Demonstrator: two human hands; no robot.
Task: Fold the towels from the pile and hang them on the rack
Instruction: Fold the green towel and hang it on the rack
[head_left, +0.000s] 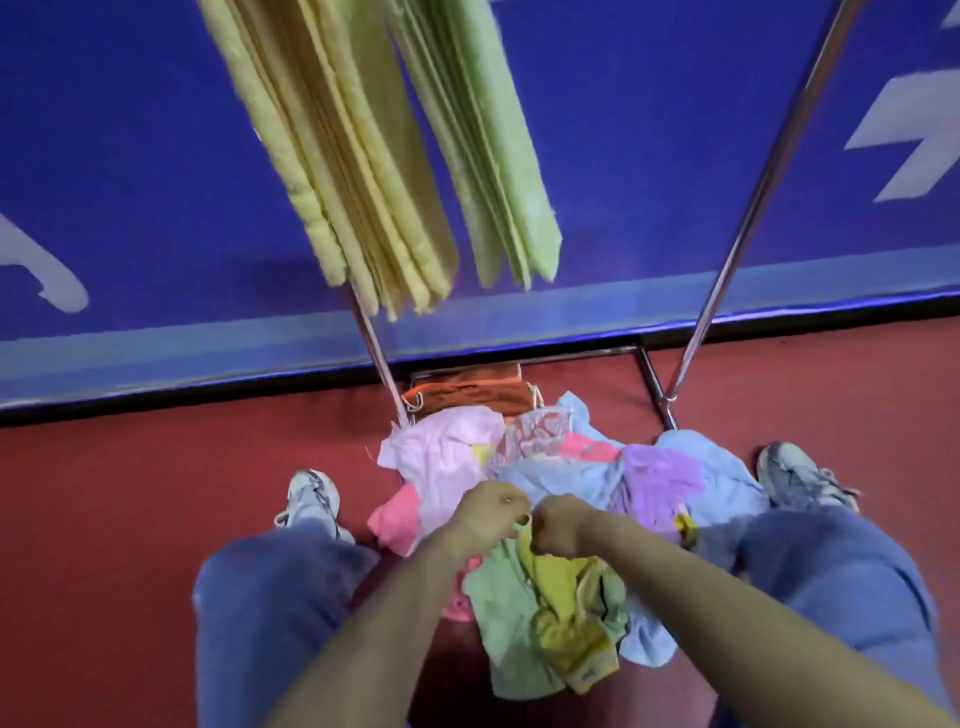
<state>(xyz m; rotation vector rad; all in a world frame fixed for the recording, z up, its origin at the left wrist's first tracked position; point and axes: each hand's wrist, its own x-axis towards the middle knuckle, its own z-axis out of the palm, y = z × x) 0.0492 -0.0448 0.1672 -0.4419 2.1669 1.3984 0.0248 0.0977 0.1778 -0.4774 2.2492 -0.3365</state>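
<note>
A pile of crumpled towels (566, 467) in pink, blue, purple and orange lies on the red floor between my feet. My left hand (491, 512) and my right hand (558, 525) are side by side over the pile, each gripping the top edge of a pale green and yellow towel (545, 613) that hangs down from them. Several folded yellow towels (343, 156) and pale green towels (483, 140) hang from the rack above; its top bar is out of view.
The rack's metal posts (769, 171) slant down to a base frame (654, 384) by the pile. A blue wall banner (130, 182) stands close behind. My knees in jeans and my grey shoes (311, 499) flank the pile.
</note>
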